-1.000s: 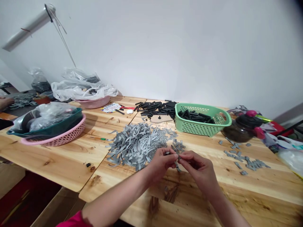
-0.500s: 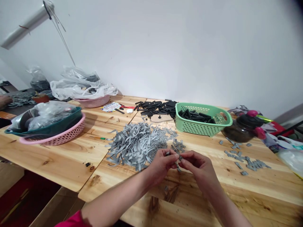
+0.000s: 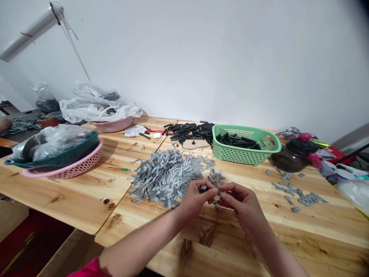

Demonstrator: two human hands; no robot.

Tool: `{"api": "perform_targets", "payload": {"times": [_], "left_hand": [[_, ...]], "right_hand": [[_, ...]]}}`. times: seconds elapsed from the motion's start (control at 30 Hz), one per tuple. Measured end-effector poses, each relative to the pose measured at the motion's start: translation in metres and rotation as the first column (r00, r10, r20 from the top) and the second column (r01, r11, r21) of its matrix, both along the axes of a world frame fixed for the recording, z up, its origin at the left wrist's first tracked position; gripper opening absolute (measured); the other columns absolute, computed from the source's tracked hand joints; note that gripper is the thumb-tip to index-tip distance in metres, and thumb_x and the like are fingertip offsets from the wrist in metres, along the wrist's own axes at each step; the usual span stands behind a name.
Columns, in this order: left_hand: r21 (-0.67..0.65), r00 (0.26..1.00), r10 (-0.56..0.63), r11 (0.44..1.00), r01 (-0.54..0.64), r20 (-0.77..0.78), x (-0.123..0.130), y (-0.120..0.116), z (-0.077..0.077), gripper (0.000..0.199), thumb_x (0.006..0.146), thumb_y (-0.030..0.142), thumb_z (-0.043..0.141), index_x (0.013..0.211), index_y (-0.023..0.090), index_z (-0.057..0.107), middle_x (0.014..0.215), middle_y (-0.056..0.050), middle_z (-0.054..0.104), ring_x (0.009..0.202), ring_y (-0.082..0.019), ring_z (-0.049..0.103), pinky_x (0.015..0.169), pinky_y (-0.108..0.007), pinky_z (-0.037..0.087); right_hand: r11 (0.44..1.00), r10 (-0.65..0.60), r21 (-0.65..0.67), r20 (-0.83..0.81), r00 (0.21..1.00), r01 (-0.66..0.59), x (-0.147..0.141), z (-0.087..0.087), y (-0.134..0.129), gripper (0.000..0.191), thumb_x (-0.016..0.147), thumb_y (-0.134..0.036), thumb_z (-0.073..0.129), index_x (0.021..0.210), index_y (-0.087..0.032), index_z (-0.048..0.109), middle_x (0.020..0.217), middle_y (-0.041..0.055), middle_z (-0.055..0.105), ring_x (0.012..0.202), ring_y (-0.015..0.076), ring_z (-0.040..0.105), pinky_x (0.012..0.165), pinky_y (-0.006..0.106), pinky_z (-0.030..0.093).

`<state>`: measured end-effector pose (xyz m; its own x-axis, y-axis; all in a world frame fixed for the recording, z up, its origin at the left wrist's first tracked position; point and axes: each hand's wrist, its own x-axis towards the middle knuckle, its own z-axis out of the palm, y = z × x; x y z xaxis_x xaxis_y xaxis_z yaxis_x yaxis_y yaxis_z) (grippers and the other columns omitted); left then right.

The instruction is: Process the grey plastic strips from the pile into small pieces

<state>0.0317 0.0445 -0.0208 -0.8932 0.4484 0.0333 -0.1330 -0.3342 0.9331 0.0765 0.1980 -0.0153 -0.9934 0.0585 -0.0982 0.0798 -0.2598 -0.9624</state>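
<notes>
My left hand (image 3: 198,197) and my right hand (image 3: 238,199) meet fingertip to fingertip above the wooden table, both closed in a pinch. Between them is a small grey strip (image 3: 216,204), its lower end hanging below the fingers and the rest mostly covered by them. Just beyond and to the left lies a big heap of grey strips (image 3: 164,175). A smaller cluster of short grey pieces (image 3: 216,176) sits directly behind my fingertips. More short grey pieces (image 3: 300,194) are scattered to the right of my right hand.
A green basket (image 3: 245,156) of black sticks stands at the back, beside loose black sticks (image 3: 190,130). A dark glass pot (image 3: 291,157) is to its right. Bag-filled baskets, one pink (image 3: 77,167), occupy the left. Part of another person's hand (image 3: 4,125) shows at the far left edge.
The view has shifted very slightly. My hands stay pinched together in nearly the same spot, with only small finger movement around the strip.
</notes>
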Motion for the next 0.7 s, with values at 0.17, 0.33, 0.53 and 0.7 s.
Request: {"api": "perform_targets", "payload": {"times": [0.17,0.33,0.53,0.7], "left_hand": [[-0.091,0.993,-0.002,0.996,-0.009,-0.115,0.002,-0.001,0.002,0.03,0.076,0.037,0.074,0.067,0.012,0.06,0.054,0.002,0.051,0.052,-0.007,0.042,0.054,-0.022,0.03],[-0.083,0.993,-0.005,0.996,-0.005,-0.116,0.004,-0.001,0.003,0.029,0.077,0.036,0.073,0.068,0.012,0.059,0.056,0.001,0.053,0.054,-0.008,0.045,0.056,-0.022,0.033],[-0.07,0.993,0.032,0.997,-0.04,-0.111,0.006,0.0,0.011,0.028,0.079,0.036,0.072,0.069,0.013,0.061,0.059,0.0,0.057,0.055,-0.008,0.046,0.057,-0.021,0.034],[-0.06,0.994,0.046,0.997,-0.052,-0.098,0.006,-0.002,0.017,0.029,0.077,0.036,0.074,0.069,0.013,0.059,0.058,0.001,0.055,0.055,-0.008,0.044,0.056,-0.021,0.034]], "right_hand": [[0.999,0.013,-0.038,-0.006,1.0,-0.013,-0.001,-0.001,0.002,0.028,0.064,-0.032,0.086,0.08,-0.015,0.071,0.077,0.0039,0.068,0.069,0.0148,0.066,0.066,0.025,0.056],[0.999,0.028,0.018,-0.061,0.998,-0.027,-0.001,-0.001,0.004,0.025,0.067,-0.031,0.083,0.081,-0.015,0.071,0.076,0.0046,0.068,0.07,0.0151,0.065,0.065,0.025,0.055],[0.988,-0.002,0.153,-0.21,0.978,0.035,0.001,0.005,0.001,0.02,0.076,-0.032,0.077,0.085,-0.016,0.071,0.078,0.0047,0.069,0.069,0.0138,0.064,0.066,0.023,0.054],[0.975,-0.017,0.21,-0.26,0.965,0.074,0.004,0.009,-0.002,0.018,0.08,-0.032,0.074,0.088,-0.017,0.069,0.075,0.0037,0.069,0.067,0.0136,0.065,0.065,0.022,0.054]]}}
